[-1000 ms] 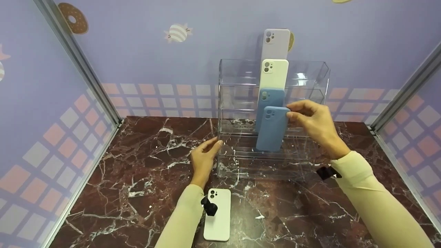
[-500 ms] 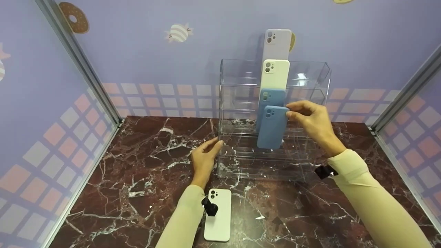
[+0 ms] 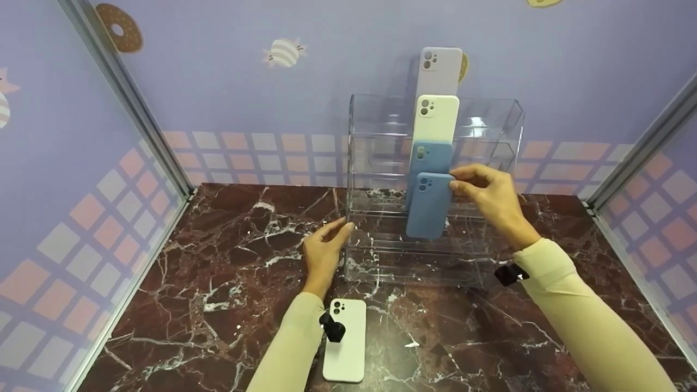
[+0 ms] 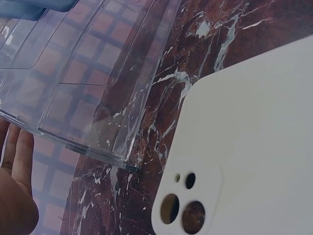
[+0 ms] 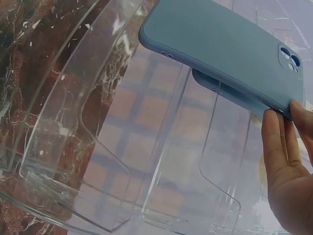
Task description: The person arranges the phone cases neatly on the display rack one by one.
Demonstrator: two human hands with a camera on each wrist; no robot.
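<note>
My right hand (image 3: pixel 490 196) pinches a blue phone case (image 3: pixel 429 207) by its upper right corner, between thumb and fingers. The right wrist view shows the held case (image 5: pixel 220 49) tilted, its camera cutouts near the thumb. It hangs in front of a clear tiered stand (image 3: pixel 375 272), overlapping a second blue case (image 3: pixel 434 155) behind it. My left hand (image 3: pixel 324 250) touches the stand's left edge with fairly straight fingers. In the left wrist view its fingertips (image 4: pixel 22 142) reach the clear rim.
A white case (image 3: pixel 437 117) and a pale lilac case (image 3: pixel 440 68) stand upright on the higher tiers. Another white phone case (image 3: pixel 351 354) lies on the dark red marbled table (image 3: pixel 218 305), beside the left sleeve. Patterned walls (image 3: pixel 228 81) enclose the table's back and sides.
The right hand has shifted slightly left and down. The held blue case rose a little, then dropped back lower in front of the stand. The left hand stays at the stand's edge.
</note>
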